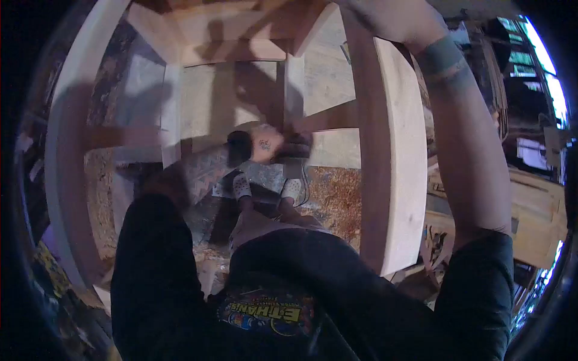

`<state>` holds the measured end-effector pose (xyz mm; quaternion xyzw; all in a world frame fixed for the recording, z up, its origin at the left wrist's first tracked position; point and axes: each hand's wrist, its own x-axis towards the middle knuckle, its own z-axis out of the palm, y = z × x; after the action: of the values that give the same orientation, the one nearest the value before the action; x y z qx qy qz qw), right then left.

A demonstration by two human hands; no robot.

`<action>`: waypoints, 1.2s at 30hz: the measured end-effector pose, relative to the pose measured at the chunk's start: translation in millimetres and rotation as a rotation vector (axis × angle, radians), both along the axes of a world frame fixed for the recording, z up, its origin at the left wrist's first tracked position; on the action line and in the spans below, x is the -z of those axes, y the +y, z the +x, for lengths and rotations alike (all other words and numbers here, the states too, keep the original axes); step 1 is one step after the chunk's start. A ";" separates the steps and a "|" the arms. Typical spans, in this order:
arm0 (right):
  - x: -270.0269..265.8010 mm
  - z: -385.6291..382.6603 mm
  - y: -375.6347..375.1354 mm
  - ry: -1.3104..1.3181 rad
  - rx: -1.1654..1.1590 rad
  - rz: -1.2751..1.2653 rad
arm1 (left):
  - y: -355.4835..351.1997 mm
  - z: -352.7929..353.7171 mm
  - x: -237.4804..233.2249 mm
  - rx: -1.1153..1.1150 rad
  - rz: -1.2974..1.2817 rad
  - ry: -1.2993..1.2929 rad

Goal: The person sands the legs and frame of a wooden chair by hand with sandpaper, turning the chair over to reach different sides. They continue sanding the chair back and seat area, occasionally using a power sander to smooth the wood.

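Observation:
My left hand [268,144], at the end of a tattooed forearm with a black wristband, reaches inside a large wooden frame [404,162]. It is closed around a dark hand-held power tool [295,147], blurred and partly in shadow, with a grey lower part. A thin cord hangs below the tool; its exact kind I cannot make out. At the top edge of the view, my right hand [394,21] lies over the upper end of the frame's right-hand beam. Its fingers are partly cut off by the view and shadowed.
My feet in light, spotted footwear [242,186] stand between the frame's sides. Wood shavings [334,198] cover the floor there. Crosspieces [331,117] join the frame's uprights. Wooden boards [506,210] lie at the right, with clutter beyond.

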<state>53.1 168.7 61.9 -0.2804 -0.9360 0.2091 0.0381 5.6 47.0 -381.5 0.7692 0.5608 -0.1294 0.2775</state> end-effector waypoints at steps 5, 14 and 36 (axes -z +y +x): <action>40.0 6.5 46.5 0.304 -0.220 -0.132 | -33.2 -14.2 -30.1 0.072 0.761 -0.300; 32.7 3.9 42.5 0.224 -0.205 0.049 | -32.2 -32.4 32.1 0.020 0.434 -0.506; 27.4 4.4 30.9 0.245 -0.175 0.189 | 9.1 -7.0 28.5 0.155 0.068 -1.782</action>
<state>57.5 199.6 34.5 -0.1656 -0.9607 0.1554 0.1595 -1.4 56.1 -410.0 0.6278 0.0872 0.5142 0.5778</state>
